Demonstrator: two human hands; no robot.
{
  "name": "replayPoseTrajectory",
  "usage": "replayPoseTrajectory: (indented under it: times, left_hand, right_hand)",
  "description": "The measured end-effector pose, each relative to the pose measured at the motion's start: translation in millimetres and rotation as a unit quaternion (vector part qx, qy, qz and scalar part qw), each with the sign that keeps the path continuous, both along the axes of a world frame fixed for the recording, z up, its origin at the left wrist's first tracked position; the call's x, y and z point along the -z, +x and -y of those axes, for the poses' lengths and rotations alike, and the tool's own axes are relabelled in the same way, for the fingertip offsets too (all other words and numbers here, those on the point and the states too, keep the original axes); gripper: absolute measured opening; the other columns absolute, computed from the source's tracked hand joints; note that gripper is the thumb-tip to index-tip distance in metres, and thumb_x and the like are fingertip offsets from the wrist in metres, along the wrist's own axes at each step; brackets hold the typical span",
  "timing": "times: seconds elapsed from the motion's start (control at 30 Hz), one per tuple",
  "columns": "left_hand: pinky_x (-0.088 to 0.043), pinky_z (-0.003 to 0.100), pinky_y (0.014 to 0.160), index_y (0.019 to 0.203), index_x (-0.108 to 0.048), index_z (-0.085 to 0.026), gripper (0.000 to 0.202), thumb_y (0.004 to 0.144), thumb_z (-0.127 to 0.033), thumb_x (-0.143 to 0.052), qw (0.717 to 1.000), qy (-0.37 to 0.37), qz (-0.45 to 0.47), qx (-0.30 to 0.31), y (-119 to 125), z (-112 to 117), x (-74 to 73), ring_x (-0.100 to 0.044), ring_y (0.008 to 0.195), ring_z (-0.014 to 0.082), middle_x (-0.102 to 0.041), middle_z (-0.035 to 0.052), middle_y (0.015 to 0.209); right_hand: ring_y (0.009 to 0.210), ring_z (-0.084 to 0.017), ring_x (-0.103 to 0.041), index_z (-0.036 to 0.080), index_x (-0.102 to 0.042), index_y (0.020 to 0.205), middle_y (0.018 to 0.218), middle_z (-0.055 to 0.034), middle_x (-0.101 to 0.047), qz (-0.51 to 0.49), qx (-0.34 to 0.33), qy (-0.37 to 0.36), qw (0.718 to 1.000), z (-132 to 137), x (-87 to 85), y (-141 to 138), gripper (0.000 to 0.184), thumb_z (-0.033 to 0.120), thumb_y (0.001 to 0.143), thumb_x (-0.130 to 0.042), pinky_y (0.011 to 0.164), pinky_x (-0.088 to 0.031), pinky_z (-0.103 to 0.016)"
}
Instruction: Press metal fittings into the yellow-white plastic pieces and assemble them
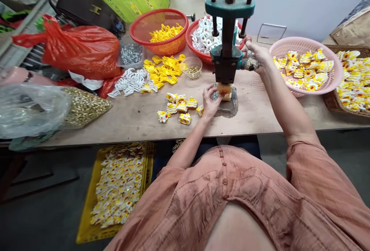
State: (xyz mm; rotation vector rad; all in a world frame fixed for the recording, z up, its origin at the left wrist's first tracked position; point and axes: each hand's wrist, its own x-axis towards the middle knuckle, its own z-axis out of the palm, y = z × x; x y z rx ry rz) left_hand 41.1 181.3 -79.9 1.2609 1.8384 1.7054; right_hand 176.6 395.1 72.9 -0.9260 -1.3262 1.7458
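Note:
My left hand (211, 101) is closed at the base of a green hand press (228, 64), its fingertips pinching a small yellow plastic part (223, 91) between the pale blocks under the ram. Fingers and blocks hide most of that part. My right hand (257, 55) is wrapped round the press's lever handle (251, 64), whose grip is covered in worn wrapping. Just left of my left hand lie several yellow-and-white plastic pieces (182, 107) on the wooden table (138, 122).
Behind are a red basket (133, 31) of yellow parts and another (189, 39) of white ones. Loose yellow parts (166, 70), white strips (130, 81) and a small tub (193, 74) lie leftward. A pink basket (337, 66) stands right; a yellow crate (83, 220) sits below.

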Motion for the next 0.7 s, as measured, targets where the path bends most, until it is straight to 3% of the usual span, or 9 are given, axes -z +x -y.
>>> replayPoseTrajectory:
  times: [0.1,0.17,0.27,0.33,0.43,0.53,0.6,0.7]
  left_hand:
    - [-0.031,0.053,0.138,0.157,-0.055,-0.026,0.089,0.081,-0.052,-0.095,0.999,-0.017,-0.041,0.006,5,15,0.9,-0.043,0.162,0.0357,-0.049,0.0165,0.166]
    - [-0.023,0.058,0.140,0.173,-0.028,-0.032,0.124,0.075,-0.053,-0.100,0.998,-0.045,-0.049,0.024,11,25,3.8,-0.028,0.170,0.0386,-0.033,0.0173,0.179]
    - [-0.016,0.061,0.142,0.178,-0.006,-0.034,0.145,0.071,-0.053,-0.102,0.994,-0.072,-0.052,0.060,21,34,10.8,-0.014,0.174,0.0415,-0.014,0.0178,0.187]
    - [-0.014,0.060,0.143,0.178,-0.001,-0.034,0.145,0.074,-0.051,-0.100,0.994,-0.072,-0.046,0.070,25,33,15.7,-0.011,0.175,0.0418,-0.009,0.0176,0.188]
    - [-0.013,0.060,0.143,0.179,0.002,-0.032,0.144,0.077,-0.046,-0.099,0.995,-0.069,-0.037,0.069,27,28,21.2,-0.010,0.175,0.0429,-0.008,0.0173,0.188]
    - [-0.012,0.060,0.143,0.178,0.006,-0.031,0.145,0.078,-0.043,-0.098,0.994,-0.074,-0.043,0.070,27,26,23.7,-0.009,0.175,0.0432,-0.005,0.0175,0.189]
    - [-0.013,0.060,0.143,0.178,0.009,-0.031,0.145,0.079,-0.045,-0.097,0.993,-0.075,-0.053,0.076,27,27,24.1,-0.008,0.176,0.0422,-0.002,0.0170,0.189]
    - [-0.014,0.058,0.143,0.177,0.012,-0.032,0.144,0.082,-0.049,-0.094,0.992,-0.073,-0.064,0.084,27,28,24.6,-0.006,0.176,0.0399,0.000,0.0157,0.189]
  right_hand:
    - [0.062,-0.009,-0.063,0.020,-0.059,0.081,0.066,0.0038,-0.059,-0.014,0.064,-0.024,0.998,9,-44.7,-1,0.024,0.017,0.105,-0.059,0.054,-0.054,-0.020]
    - [0.063,-0.009,-0.064,0.021,-0.060,0.084,0.070,0.0035,-0.061,-0.019,0.058,0.057,0.997,17,-77.9,5,0.022,0.014,0.104,-0.056,0.051,-0.052,-0.020]
    - [0.068,-0.011,-0.069,0.026,-0.057,0.082,0.077,0.0031,-0.065,-0.014,0.026,0.263,0.964,44,-115.8,28,0.025,0.031,0.103,-0.070,0.062,-0.060,-0.024]
    - [0.073,-0.015,-0.072,0.028,-0.057,0.081,0.079,0.0013,-0.066,-0.005,0.020,0.368,0.930,75,-124.5,45,0.034,0.048,0.098,-0.079,0.071,-0.064,-0.029]
    - [0.067,-0.017,-0.070,0.029,-0.059,0.082,0.072,0.0016,-0.063,-0.019,0.046,0.458,0.888,126,-107.4,64,0.035,0.053,0.096,-0.080,0.076,-0.065,-0.036]
    - [0.064,-0.015,-0.067,0.027,-0.055,0.080,0.069,0.0054,-0.060,-0.035,0.036,0.538,0.841,159,-66.5,73,0.034,0.045,0.101,-0.074,0.104,-0.062,-0.047]
    - [0.069,-0.016,-0.068,0.026,-0.053,0.080,0.070,0.0061,-0.059,-0.032,0.016,0.580,0.814,167,-39.4,76,0.033,0.043,0.099,-0.074,0.113,-0.057,-0.054]
    - [0.077,-0.018,-0.071,0.027,-0.052,0.084,0.071,0.0054,-0.057,-0.040,0.032,0.616,0.786,165,-15.1,77,0.029,0.042,0.097,-0.073,0.103,-0.060,-0.051]
